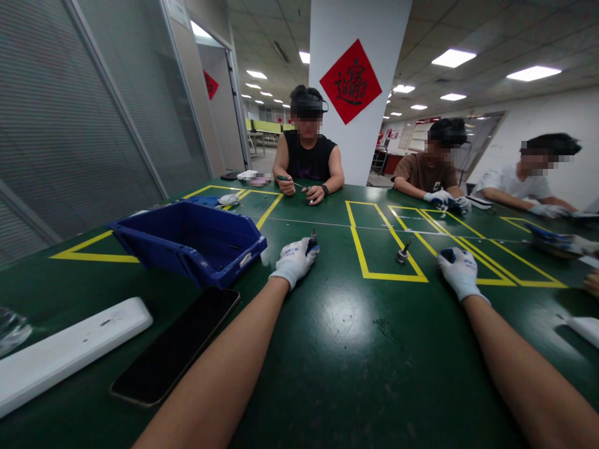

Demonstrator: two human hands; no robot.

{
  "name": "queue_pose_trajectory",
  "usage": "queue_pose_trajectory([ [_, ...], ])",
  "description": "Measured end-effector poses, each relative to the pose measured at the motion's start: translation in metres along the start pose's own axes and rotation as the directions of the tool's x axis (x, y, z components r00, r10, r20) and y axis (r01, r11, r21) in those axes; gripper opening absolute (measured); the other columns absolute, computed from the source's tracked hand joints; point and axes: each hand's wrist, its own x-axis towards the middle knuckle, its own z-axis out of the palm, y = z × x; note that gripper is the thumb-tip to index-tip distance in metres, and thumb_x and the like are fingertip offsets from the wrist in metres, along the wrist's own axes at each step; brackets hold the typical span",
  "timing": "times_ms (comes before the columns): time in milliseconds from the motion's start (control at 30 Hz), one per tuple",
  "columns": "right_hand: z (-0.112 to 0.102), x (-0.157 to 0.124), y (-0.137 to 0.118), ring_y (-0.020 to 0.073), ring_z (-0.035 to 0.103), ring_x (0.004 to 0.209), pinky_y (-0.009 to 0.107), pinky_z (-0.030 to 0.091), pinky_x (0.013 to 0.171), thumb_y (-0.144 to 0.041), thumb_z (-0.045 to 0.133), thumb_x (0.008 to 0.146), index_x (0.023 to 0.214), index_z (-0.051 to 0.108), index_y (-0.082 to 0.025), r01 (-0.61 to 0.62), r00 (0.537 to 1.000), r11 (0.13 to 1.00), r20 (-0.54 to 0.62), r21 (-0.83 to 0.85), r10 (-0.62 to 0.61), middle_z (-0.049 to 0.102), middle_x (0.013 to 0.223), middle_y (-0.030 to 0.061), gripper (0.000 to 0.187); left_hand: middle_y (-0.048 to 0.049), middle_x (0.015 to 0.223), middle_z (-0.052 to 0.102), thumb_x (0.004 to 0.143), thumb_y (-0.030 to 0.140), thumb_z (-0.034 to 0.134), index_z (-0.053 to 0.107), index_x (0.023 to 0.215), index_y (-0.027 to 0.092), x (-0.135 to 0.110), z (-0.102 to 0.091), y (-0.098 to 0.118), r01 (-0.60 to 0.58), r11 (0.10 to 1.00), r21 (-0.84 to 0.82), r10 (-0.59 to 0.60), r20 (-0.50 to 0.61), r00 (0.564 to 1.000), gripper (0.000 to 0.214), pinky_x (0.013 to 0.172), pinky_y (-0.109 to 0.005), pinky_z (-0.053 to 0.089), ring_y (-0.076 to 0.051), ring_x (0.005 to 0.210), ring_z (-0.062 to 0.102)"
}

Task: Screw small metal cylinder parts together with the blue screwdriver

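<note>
Both my arms stretch out over a dark green table (346,349) marked with yellow tape lines. My left hand (294,262), in a white glove, is closed around a small dark metal part (312,239) that stands up from its fingertips. My right hand (459,269), also gloved, rests on the table with its fingers curled; a bit of blue shows at its fingertips and I cannot make out whether it holds anything. A small metal part with a stem (402,253) stands on the table between my hands, inside a yellow rectangle, untouched.
A blue plastic bin (189,240) sits left of my left hand. A dark phone (175,346) and a long white block (70,350) lie near my left arm. Three people sit across and to the right, working with small parts. A white pillar (358,143) stands behind them.
</note>
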Motion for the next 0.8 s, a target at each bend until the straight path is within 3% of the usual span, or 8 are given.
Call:
queue_pose_trajectory([
  [433, -0.005, 0.004, 0.011, 0.0213, 0.046, 0.073, 0.038, 0.042, 0.073, -0.061, 0.057, 0.068, 0.087, 0.065, -0.016, -0.071, 0.996, 0.994, -0.043, 0.087, 0.075, 0.053, 0.076, 0.0073, 0.049, -0.009, 0.119, 0.061, 0.09, 0.056, 0.035, 0.047, 0.128, 0.027, 0.002, 0.003, -0.002, -0.01, 1.0, 0.015, 0.01, -0.006, 1.0, 0.05, 0.09, -0.035, 0.043, -0.025, 0.106, 0.058],
  [600, 0.001, 0.005, 0.016, 0.0208, 0.047, 0.074, 0.039, 0.042, 0.076, -0.061, 0.053, 0.072, 0.093, 0.064, -0.015, -0.081, 0.992, 0.987, -0.08, 0.138, 0.092, 0.054, 0.079, 0.0078, 0.052, -0.0087, 0.116, 0.062, 0.09, 0.056, 0.035, 0.048, 0.127, 0.027, 0.002, 0.003, -0.001, -0.002, 1.0, 0.01, 0.002, -0.007, 1.0, 0.049, 0.09, -0.035, 0.042, -0.024, 0.105, 0.058],
  [800, 0.004, 0.005, 0.02, 0.0268, 0.052, 0.085, 0.044, 0.042, 0.081, -0.061, 0.048, 0.076, 0.104, 0.062, -0.013, -0.083, 0.994, 0.976, -0.053, 0.199, 0.096, 0.057, 0.092, 0.0138, 0.057, -0.0089, 0.118, 0.062, 0.09, 0.056, 0.036, 0.048, 0.128, 0.028, 0.0, -0.001, 0.001, 0.013, 1.0, -0.007, -0.013, 0.006, 1.0, 0.049, 0.091, -0.036, 0.043, -0.025, 0.106, 0.058],
])
